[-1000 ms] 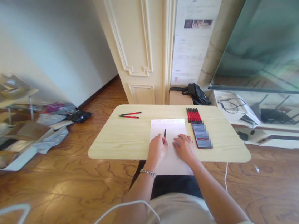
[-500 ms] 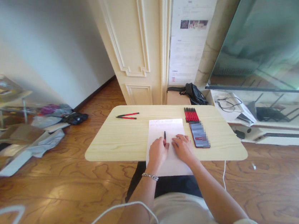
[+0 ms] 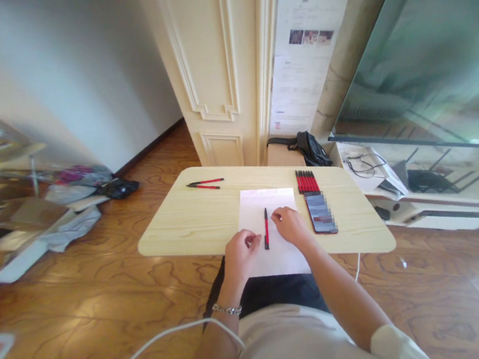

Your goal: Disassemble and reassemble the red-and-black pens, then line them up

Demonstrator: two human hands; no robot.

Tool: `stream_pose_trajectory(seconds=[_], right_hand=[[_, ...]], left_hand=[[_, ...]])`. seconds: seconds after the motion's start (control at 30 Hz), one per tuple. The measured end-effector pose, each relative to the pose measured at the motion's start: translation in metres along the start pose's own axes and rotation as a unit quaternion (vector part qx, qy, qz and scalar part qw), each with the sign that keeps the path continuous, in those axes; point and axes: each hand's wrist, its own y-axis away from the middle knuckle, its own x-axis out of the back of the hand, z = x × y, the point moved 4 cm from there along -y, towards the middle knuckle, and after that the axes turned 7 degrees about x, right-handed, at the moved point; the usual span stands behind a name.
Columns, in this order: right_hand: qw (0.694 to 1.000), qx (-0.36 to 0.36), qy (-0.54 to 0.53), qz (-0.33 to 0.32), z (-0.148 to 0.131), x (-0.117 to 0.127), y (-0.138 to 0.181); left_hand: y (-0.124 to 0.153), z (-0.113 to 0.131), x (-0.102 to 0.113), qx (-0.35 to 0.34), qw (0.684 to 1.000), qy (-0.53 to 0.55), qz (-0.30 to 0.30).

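A red and black pen (image 3: pixel 266 229) lies lengthwise on a white sheet of paper (image 3: pixel 279 258), its black tip pointing away from me. Just left of the pen is my left hand (image 3: pixel 241 253), holding nothing, with loosely curled fingers and a gap between thumb and forefinger. On the pen's other side, my right hand (image 3: pixel 291 225) hovers over or rests on the paper, its fingers bent but loose. Neither hand touches the pen. A row of several similar pens (image 3: pixel 307 181) lies beyond a phone (image 3: pixel 321 213) at the right. Two more pens (image 3: pixel 208 184) lie at the far left.
The light wooden table (image 3: pixel 175 221) has rounded corners. A black bag (image 3: pixel 311 149) sits on a box behind it. At the right stands a low white cabinet (image 3: pixel 451 218) below a large screen. A white cable (image 3: pixel 155 350) crosses by my left arm.
My left hand has let go of the pen and drawn back to the left. The pen now lies uncovered on the paper. My right hand has shifted slightly up, its fingers more bent.
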Motion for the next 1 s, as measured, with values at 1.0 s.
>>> stream_pose_trajectory(seconds=[1.0], right_hand=[[0.798, -0.015, -0.603, 0.016, -0.025, -0.006, 0.017]], left_hand=[[0.014, 0.025, -0.038, 0.125, 0.876, 0.431, -0.175]])
